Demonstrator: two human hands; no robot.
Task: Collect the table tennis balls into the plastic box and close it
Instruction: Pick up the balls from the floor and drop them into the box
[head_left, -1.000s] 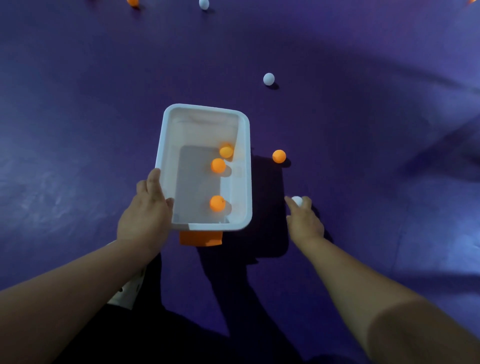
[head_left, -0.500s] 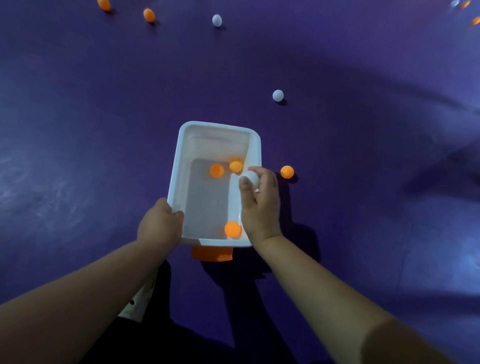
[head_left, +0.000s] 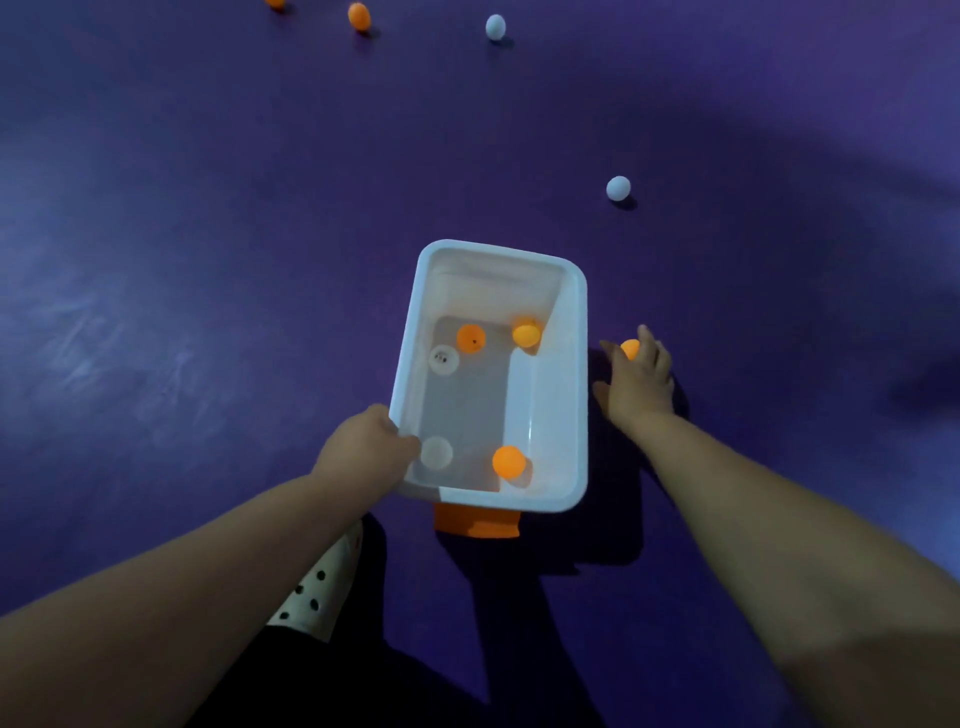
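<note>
**Inspector A:** Since half a second ago the right hand (head_left: 638, 382) has left the box interior and gone out to the floor on the box's right side. A white ball (head_left: 444, 359) now lies inside near the left wall, with a second pale ball (head_left: 436, 452) at the near left corner.

**Inspector B:** State of that hand?

**Inspector A:** Fingers spread and curled over an orange ball (head_left: 629, 349) on the purple floor (head_left: 208, 260). Fingertips touch it; whether it is actually gripped, I cannot tell.

**Inspector B:** And the left hand (head_left: 363, 449)?

**Inspector A:** Closed on the near left rim of the plastic box (head_left: 558, 415), thumb hooked over the edge.

**Inspector B:** Box contents?

**Inspector A:** Three orange balls: one at centre far (head_left: 470, 339), one in the far right corner (head_left: 526, 334), one near the front wall (head_left: 508, 461). Plus the two pale ones. No lid on it; an orange piece (head_left: 477, 524) shows under the near edge.

**Inspector B:** Loose balls remaining?

**Inspector A:** A white one (head_left: 618, 188) beyond the box to the right, another white one (head_left: 495, 27) far off, and an orange one (head_left: 359, 15) at the top edge
</note>
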